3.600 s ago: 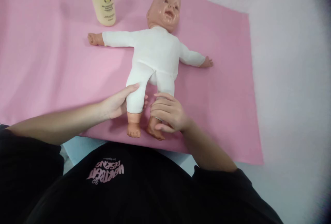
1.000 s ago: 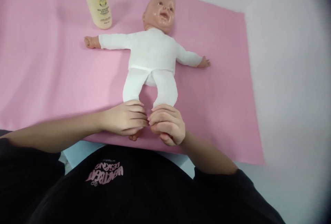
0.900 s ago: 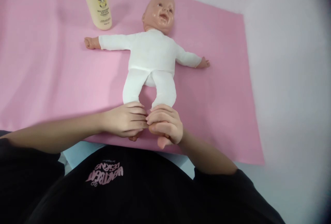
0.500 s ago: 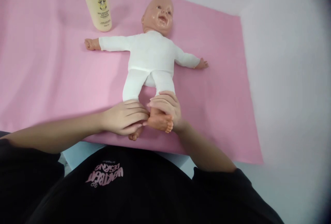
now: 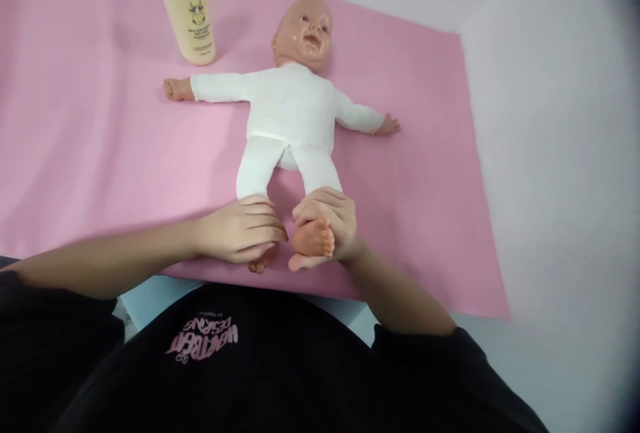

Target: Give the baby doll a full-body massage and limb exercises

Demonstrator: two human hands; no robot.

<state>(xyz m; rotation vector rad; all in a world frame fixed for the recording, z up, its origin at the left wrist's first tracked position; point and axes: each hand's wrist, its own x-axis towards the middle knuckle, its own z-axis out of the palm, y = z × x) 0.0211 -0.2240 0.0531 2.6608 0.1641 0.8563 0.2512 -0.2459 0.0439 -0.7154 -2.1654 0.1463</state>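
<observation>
A baby doll point(image 5: 293, 109) with a white cloth body lies on its back, arms spread, its feet toward me. My left hand point(image 5: 245, 227) is closed over the lower leg on the left, and the toes of that foot show below my fingers. Around the other leg, near the ankle, my right hand point(image 5: 333, 219) is wrapped, with its thumb under the foot. That bare foot point(image 5: 313, 239) sticks out from my grip, toes to the right. Both ankles are mostly hidden by my fingers.
Beneath the doll a pink sheet point(image 5: 415, 206) covers the table. A pale yellow lotion bottle point(image 5: 187, 13) with a cow picture stands at the upper left, near the doll's outstretched arm. A white wall point(image 5: 550, 153) rises behind and to the right.
My right hand has shifted slightly right and down with the doll's leg, its thumb now showing beneath the foot. The two hands are farther apart. My left hand is nearly still.
</observation>
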